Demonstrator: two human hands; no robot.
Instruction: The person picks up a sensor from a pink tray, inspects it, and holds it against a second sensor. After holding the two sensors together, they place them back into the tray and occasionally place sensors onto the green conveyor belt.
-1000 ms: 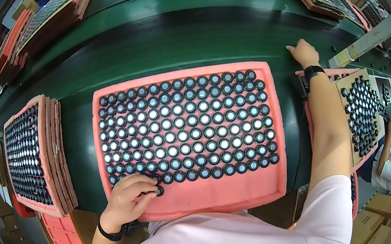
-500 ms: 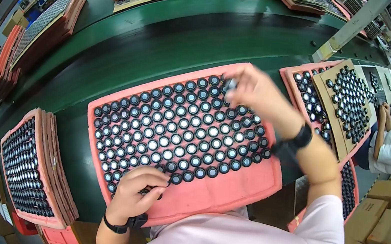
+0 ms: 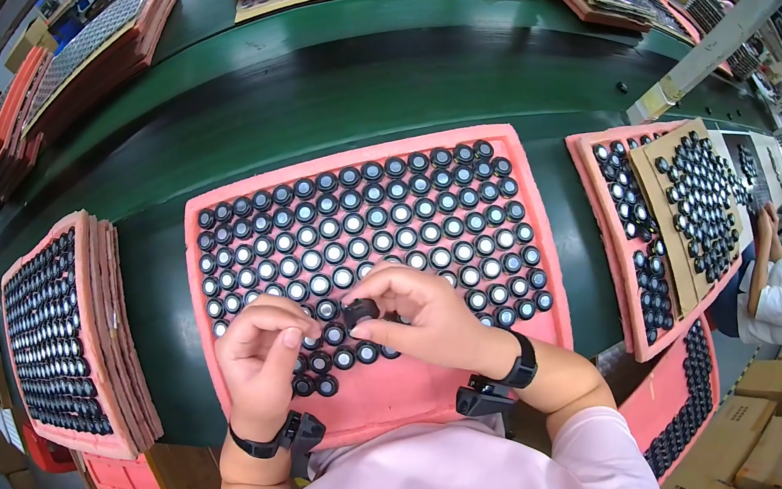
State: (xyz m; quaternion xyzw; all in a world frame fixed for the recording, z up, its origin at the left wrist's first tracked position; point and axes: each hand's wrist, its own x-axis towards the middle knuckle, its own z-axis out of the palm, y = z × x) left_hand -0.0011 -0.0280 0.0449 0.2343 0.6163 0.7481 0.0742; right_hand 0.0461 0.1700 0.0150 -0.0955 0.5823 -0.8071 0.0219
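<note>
On the green surface (image 3: 334, 84), a pink tray (image 3: 435, 388) holds rows of black pieces (image 3: 376, 216). The left hand (image 3: 265, 357) curls, its grip unclear; the right hand (image 3: 430, 321) pinches a black cylinder (image 3: 360, 315) toward the tray's near edge, best kept clear of neighbours.

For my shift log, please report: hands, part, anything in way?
Right hand pinching black part. Left hand close by, over pink tray. No obstruction seen.

No writing can be read — the marks on the brown cartons (image 3: 736, 423) are too small.
</note>
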